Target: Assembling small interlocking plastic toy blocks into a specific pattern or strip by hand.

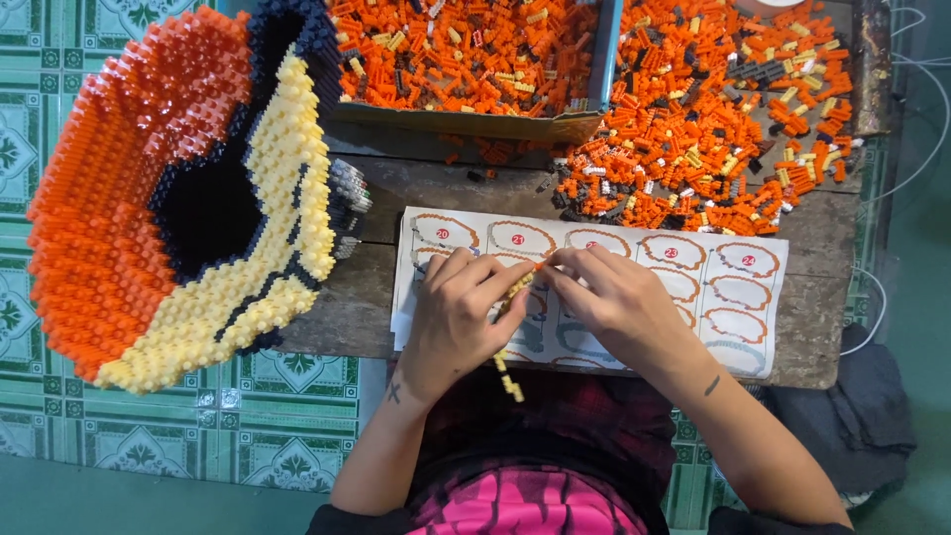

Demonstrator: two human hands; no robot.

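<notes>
While two hands (540, 307) pinch one brick strip (515, 297), one instruction sheet (733, 287) lies beneath.

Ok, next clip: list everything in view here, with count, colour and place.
Brick model: one, large, orange, cream and black, left, overhanging the table edge.
Cardboard tray: one, brown, top centre, full of small orange bricks.
Loose brick pile: one heap, mostly orange with cream and dark pieces, top right of the table.
Instruction sheet: one, white with orange outlines, under the hands.
Table: one, worn wood, over a green patterned floor.
Brick strip: one, cream, hanging down between the hands.
Left hand: pinching the brick strip.
Right hand: fingertips at the strip's top end.
</notes>
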